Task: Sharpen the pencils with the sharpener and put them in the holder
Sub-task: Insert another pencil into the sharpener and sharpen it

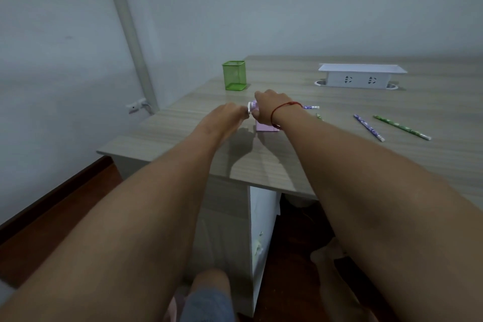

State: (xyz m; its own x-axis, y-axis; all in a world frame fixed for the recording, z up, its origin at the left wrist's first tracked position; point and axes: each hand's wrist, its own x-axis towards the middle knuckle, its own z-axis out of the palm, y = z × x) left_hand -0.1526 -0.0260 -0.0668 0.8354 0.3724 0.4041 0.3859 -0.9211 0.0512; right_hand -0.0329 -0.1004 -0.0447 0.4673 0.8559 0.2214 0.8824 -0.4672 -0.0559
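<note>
Purple patterned pencil (311, 107) lies level, long axis left-right, its tip end hidden in the pink sharpener (266, 127) near the table (339, 159) front-left corner. Right hand (269, 108) clamps over the sharpener; left hand (230, 116) pinches its crank. Green holder (234, 75) stands beyond, nearer the left hand.

The tabletop (339, 165) fills the centre and right of the frame. The sharpener (265, 125) stands near its middle, with the left hand (230, 112) just left of it and the right hand (269, 107) on top. The holder (234, 75) stands behind them, toward the upper left. Two pencils (368, 127) lie apart to the right, and a socket box (362, 76) sits behind those.
</note>
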